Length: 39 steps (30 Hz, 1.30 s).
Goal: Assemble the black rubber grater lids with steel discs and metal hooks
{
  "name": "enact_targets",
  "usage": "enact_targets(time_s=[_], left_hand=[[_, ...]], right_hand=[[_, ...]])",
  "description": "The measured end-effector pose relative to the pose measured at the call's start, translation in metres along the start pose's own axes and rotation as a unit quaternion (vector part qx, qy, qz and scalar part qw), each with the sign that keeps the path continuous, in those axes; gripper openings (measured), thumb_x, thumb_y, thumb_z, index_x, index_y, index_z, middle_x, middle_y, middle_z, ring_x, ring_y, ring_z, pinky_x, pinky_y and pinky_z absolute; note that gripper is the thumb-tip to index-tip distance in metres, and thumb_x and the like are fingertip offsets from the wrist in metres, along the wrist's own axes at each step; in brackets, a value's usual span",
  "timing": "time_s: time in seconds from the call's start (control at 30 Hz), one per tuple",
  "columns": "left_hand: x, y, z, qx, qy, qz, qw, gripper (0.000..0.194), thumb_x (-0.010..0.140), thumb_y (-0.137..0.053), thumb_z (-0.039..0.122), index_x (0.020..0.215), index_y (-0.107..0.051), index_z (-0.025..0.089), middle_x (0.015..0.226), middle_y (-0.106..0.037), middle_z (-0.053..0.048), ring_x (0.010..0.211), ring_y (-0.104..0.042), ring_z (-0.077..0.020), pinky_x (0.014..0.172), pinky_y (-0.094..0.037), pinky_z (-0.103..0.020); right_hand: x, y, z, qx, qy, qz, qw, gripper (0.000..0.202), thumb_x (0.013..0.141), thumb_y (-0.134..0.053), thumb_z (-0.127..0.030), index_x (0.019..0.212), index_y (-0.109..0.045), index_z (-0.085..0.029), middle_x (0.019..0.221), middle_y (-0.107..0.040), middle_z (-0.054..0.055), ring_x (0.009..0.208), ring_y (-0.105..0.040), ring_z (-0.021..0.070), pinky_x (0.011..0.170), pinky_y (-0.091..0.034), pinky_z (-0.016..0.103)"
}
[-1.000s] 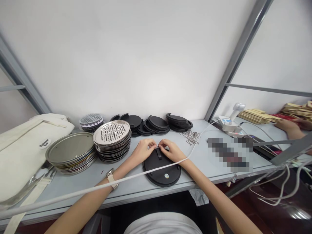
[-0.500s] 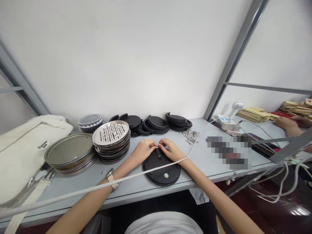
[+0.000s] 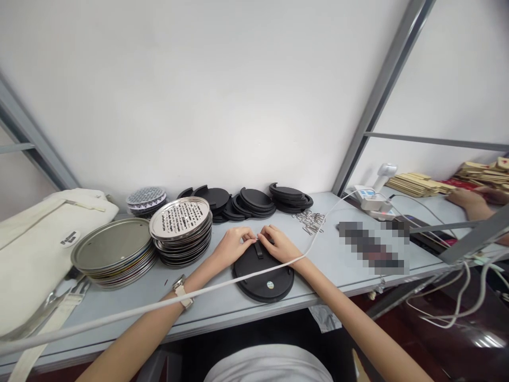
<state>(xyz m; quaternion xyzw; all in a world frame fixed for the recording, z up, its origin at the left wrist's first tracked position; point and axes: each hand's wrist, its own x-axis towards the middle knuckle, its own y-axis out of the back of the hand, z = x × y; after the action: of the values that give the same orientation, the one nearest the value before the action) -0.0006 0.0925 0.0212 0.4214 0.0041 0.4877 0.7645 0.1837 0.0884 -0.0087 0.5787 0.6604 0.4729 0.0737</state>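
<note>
A black round disc (image 3: 264,284) lies on the table in front of me, with a round sticker on its lower part and a raised black strip near its far edge. My left hand (image 3: 237,244) rests over the disc's far left edge, fingers pinched. Opposite it, my right hand (image 3: 276,244) pinches at the same spot by the top of the strip. The fingertips of both hands nearly meet, and whatever is between them is too small to make out. Right of the hands lies a heap of small metal hooks (image 3: 310,220).
Stacks of black discs (image 3: 256,200) line the wall. At left stand perforated metal discs (image 3: 181,217), round metal plates (image 3: 115,246) and a cream bag (image 3: 47,239). A white cable (image 3: 222,284) crosses before me. At right are a handheld scanner (image 3: 384,178) and another person's hand (image 3: 467,200).
My hands stay pinched at the same place on the disc, with hardly any movement. The view has shifted very slightly.
</note>
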Motion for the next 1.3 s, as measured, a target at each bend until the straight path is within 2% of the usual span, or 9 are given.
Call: enact_targets(time_s=[0.2,0.4,0.53,0.6,0.7,0.87,1.13,1.3], left_hand=[[0.0012,0.0007,-0.0025,-0.018,0.035,0.007,0.999,0.007,0.075,-0.061,0.016,0.072,-0.067,0.015,0.072,-0.069,-0.002,0.07,-0.063,-0.0144,0.064,-0.043,-0.022],[0.0027,0.001,-0.0034,-0.029,0.059,0.013,0.998,0.009,0.073,-0.062,0.017,0.069,-0.069,0.014,0.071,-0.07,-0.003,0.07,-0.063,-0.0156,0.061,-0.043,-0.022],[0.0034,-0.0005,-0.0031,-0.035,0.059,0.02,0.997,0.009,0.073,-0.061,0.016,0.067,-0.068,0.014,0.071,-0.07,-0.003,0.07,-0.063,-0.0157,0.061,-0.043,-0.022],[0.0037,-0.0014,-0.0039,-0.038,0.063,0.022,0.997,0.009,0.072,-0.061,0.015,0.067,-0.068,0.014,0.071,-0.07,-0.003,0.07,-0.063,-0.0158,0.061,-0.043,-0.022],[0.004,-0.0025,-0.0052,-0.044,0.067,0.025,0.996,0.009,0.071,-0.061,0.014,0.066,-0.069,0.014,0.07,-0.07,-0.003,0.07,-0.063,-0.0157,0.063,-0.043,-0.022],[0.004,-0.0039,-0.0046,-0.044,0.062,0.033,0.997,0.009,0.071,-0.062,0.015,0.065,-0.068,0.014,0.07,-0.07,-0.003,0.07,-0.063,-0.016,0.064,-0.044,-0.023],[0.0026,-0.0056,-0.0044,-0.044,0.059,0.038,0.997,0.009,0.073,-0.062,0.017,0.066,-0.068,0.014,0.071,-0.07,-0.003,0.07,-0.063,-0.0162,0.064,-0.046,-0.024],[0.0021,-0.0087,-0.007,-0.039,0.052,0.052,0.997,0.007,0.073,-0.064,0.018,0.07,-0.069,0.015,0.072,-0.07,-0.003,0.071,-0.064,-0.0167,0.071,-0.047,-0.027]], right_hand=[[-0.0004,0.0004,-0.0018,0.004,-0.001,0.015,1.0,0.018,0.088,-0.043,-0.028,0.072,-0.039,-0.022,0.069,-0.047,0.0,0.065,-0.046,0.0151,0.062,-0.038,0.028],[-0.0003,0.0023,-0.0054,-0.002,-0.003,-0.008,1.0,0.018,0.089,-0.04,-0.028,0.072,-0.039,-0.022,0.07,-0.047,0.0,0.068,-0.047,0.016,0.065,-0.038,0.028],[-0.0019,0.003,-0.0069,-0.01,-0.027,-0.025,0.999,0.01,0.09,-0.038,-0.028,0.091,-0.045,-0.021,0.075,-0.052,0.0,0.071,-0.051,0.0163,0.075,-0.039,0.033],[-0.0027,0.0029,-0.0068,-0.023,-0.031,-0.031,0.999,0.015,0.091,-0.037,-0.028,0.102,-0.045,-0.022,0.077,-0.055,0.0,0.075,-0.053,0.017,0.082,-0.037,0.036],[-0.0031,0.0026,-0.0063,-0.05,-0.027,-0.041,0.998,0.02,0.092,-0.034,-0.027,0.108,-0.046,-0.024,0.083,-0.057,0.002,0.084,-0.054,0.019,0.086,-0.035,0.038],[-0.0029,0.0023,-0.0068,-0.069,-0.034,-0.057,0.995,0.024,0.094,-0.028,-0.027,0.106,-0.049,-0.025,0.094,-0.057,0.005,0.092,-0.053,0.0203,0.089,-0.033,0.039],[-0.002,0.0026,-0.0067,-0.08,-0.03,-0.075,0.994,0.023,0.094,-0.031,-0.025,0.094,-0.054,-0.023,0.087,-0.055,0.005,0.088,-0.051,0.0203,0.086,-0.035,0.038],[-0.0024,0.0018,-0.0054,-0.062,-0.021,-0.057,0.996,0.02,0.094,-0.032,-0.024,0.092,-0.052,-0.022,0.085,-0.053,0.004,0.086,-0.051,0.0193,0.085,-0.037,0.037]])
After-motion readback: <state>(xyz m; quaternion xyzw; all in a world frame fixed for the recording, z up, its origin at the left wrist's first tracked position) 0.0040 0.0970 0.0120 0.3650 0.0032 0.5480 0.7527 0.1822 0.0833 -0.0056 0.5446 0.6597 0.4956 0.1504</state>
